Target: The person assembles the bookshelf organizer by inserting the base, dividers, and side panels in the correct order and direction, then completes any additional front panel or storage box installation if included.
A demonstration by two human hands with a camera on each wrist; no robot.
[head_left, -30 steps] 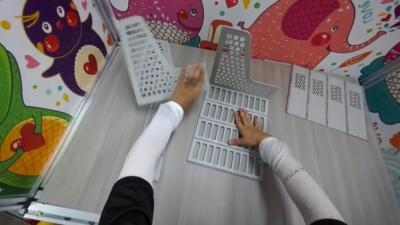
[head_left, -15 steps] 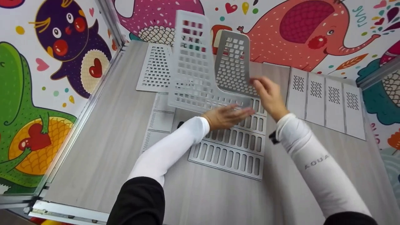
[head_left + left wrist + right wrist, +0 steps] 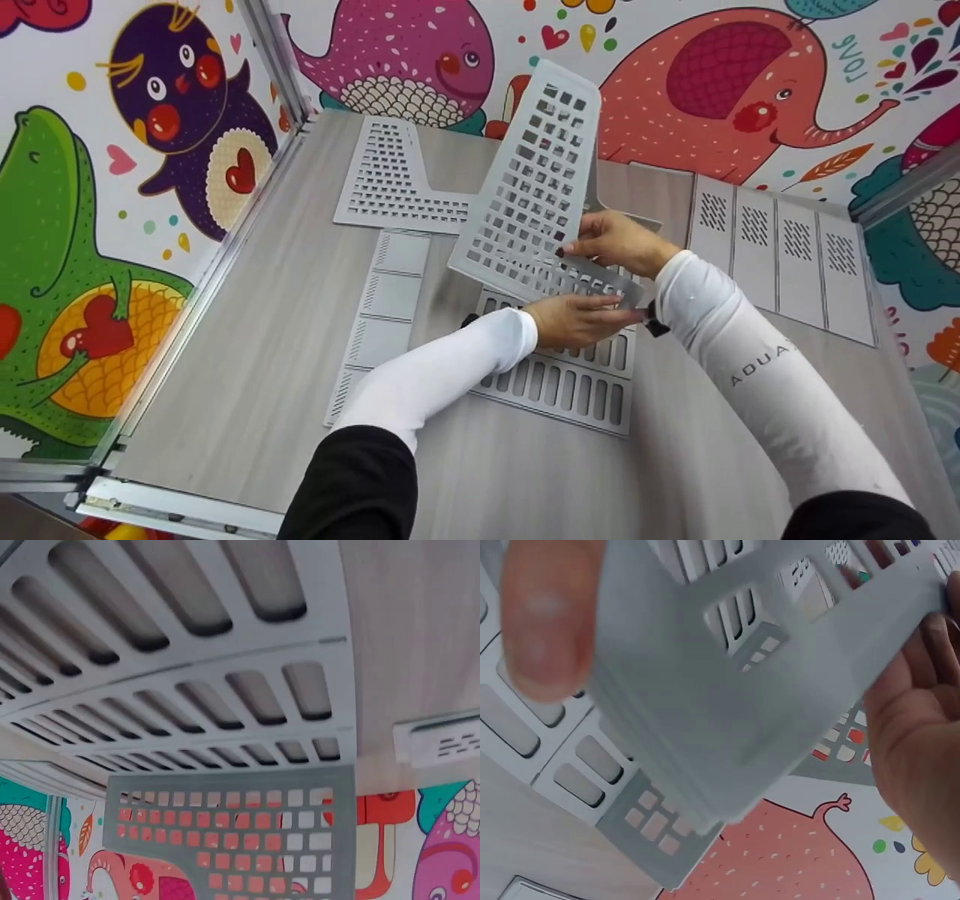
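Both hands are on a light grey L-shaped perforated panel, held tilted above the table with its tall arm pointing away. My right hand pinches its inner edge near the corner; the fingers curl round that edge in the right wrist view. My left hand holds the end of the short arm from the near side, thumb against the panel. Beneath lies a slotted panel, partly covered. A darker L-shaped panel stands upright at its far end, mostly hidden in the head view.
Another L-shaped perforated panel lies at the far left. Nearer, a narrow panel of joined sections lies left of the slotted one. A wide panel with small slots lies at right. Cartoon walls and a metal rail border the table.
The held panel has swung from the left to above the slotted panel. My right hand has left the slotted panel and now holds the lifted panel too. My left hand has moved right.
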